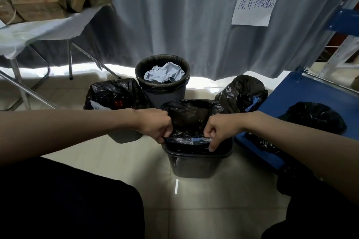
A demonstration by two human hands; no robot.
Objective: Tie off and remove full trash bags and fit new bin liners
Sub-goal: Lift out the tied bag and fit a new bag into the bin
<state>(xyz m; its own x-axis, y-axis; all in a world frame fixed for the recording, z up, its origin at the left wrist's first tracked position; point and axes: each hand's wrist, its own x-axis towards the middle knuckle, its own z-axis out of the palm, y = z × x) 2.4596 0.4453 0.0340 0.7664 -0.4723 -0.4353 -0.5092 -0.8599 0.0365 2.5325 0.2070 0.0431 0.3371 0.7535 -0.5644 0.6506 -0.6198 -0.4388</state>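
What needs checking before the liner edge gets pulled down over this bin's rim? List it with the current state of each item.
1. Left hand grips the liner edge at the near rim: ok.
2. Right hand pinches the same edge: ok.
3. Liner folded over the near rim of the bin: not ok, the edge is still held above it.
4. Liner opened inside the bin: ok, it billows open behind the hands.
5. Liner seated over the far rim: cannot tell, the plastic hides it.
6. Bin standing upright on the floor: ok.
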